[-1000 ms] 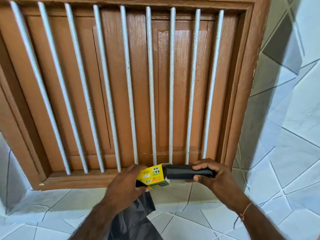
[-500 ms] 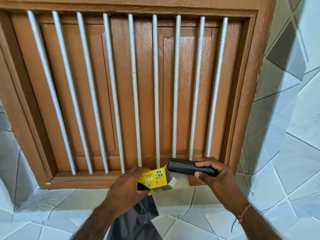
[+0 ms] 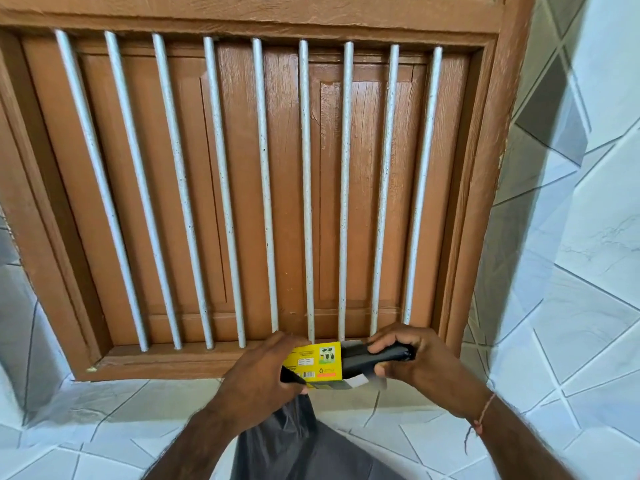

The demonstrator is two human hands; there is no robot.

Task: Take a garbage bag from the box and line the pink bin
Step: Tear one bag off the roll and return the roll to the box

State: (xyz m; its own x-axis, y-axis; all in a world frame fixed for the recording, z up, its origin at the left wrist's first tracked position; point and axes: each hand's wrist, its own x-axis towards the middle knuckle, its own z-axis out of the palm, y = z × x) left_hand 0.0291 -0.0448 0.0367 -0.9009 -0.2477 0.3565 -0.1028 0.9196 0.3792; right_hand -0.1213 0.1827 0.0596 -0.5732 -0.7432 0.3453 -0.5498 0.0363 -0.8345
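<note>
Left hand: wrapped round yellow box, also pinning loose grey bag that hangs below; steadies box.
Right hand: fingers closed on black bag roll, end inside box mouth, likely sliding it back in.
Pink bin: out of view.
Change: roll was clear above box 0.5 s ago, now partly in.
Backdrop: barred wooden window.
</note>
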